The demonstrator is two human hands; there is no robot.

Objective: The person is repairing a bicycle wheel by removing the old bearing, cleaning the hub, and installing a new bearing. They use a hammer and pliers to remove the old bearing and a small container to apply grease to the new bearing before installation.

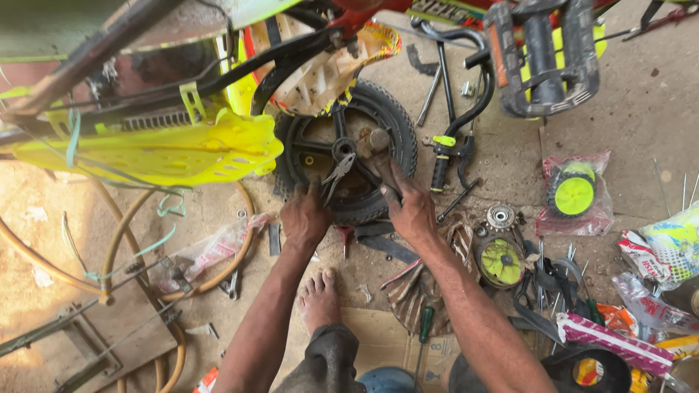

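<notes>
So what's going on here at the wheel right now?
A person sits on the ground over a small black wheel lying flat. The left hand holds pliers at the hub, while the right hand holds a hammer over it. Handlebars, a pedal and loose parts lie around.

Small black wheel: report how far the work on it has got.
Done: the small black wheel lies flat on the ground, off any frame. In hand: left hand holds pliers at the hub; right hand holds a hammer there. Left: handlebar, sprocket, training wheel lie loose.
</notes>
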